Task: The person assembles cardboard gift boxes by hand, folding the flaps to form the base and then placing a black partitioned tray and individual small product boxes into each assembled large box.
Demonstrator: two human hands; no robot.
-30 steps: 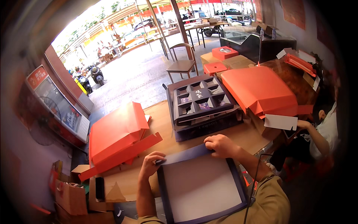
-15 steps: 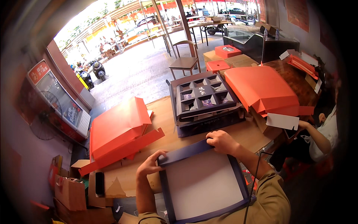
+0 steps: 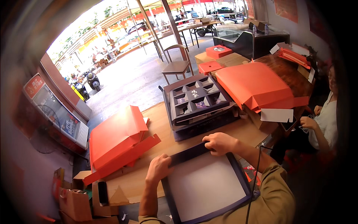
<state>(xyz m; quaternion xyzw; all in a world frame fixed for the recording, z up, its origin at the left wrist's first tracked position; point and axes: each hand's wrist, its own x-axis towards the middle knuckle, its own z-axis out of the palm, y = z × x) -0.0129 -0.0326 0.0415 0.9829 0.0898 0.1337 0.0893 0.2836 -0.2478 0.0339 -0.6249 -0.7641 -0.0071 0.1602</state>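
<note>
A shallow dark blue box part [image 3: 209,183] with a pale grey inside rests tilted at the table's near edge, close to my body. My left hand [image 3: 159,168] is closed over its far left corner, fingers curled over the wall. Along the same far wall, toward the right corner, my right hand [image 3: 220,143] grips the edge between thumb and fingers. Beyond my hands a dark divided tray [image 3: 197,98] with several square compartments sits on other dark box parts. Small purple packets show in some compartments.
Folded red cardboard boxes [image 3: 117,140] lie left on the wooden table [image 3: 149,112]; another red stack [image 3: 255,84] lies right. A black phone-like object [image 3: 102,193] is at the left edge. A person [image 3: 322,119] sits at right. Paper bags [image 3: 75,204] stand lower left. A chair [image 3: 177,67] stands beyond.
My left hand has turned and curled over the far wall, where its fingers were spread at the corner. The far wall, earlier leaning flatter, now stands more upright. The view has shifted slightly.
</note>
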